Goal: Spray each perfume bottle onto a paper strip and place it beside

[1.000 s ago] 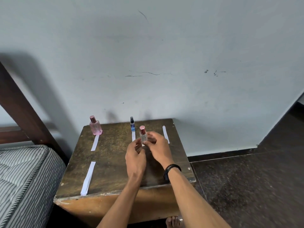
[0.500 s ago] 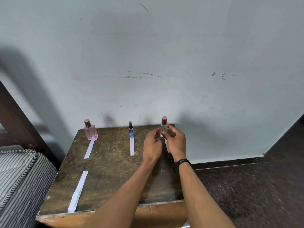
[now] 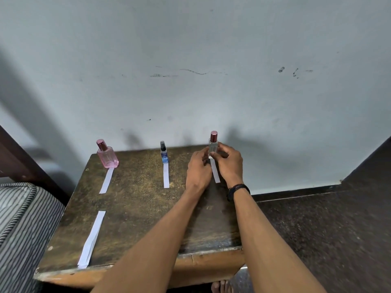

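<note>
Head view: the right hand [image 3: 229, 161] curls its fingers round a clear, square-sided glass bottle [image 3: 213, 145] with a glossy red cap. The bottle stands upright at the far end of a white paper strip [image 3: 216, 175]. The left hand [image 3: 198, 169] curls at the bottle's base, and whether it has a hold cannot be told. The worn wooden table's [image 3: 135, 208] back and right edges lie near.

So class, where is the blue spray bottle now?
Head view: the blue spray bottle stands at the far edge of the table, between the pink perfume bottle on its left and the clear red-capped bottle on its right.
</note>
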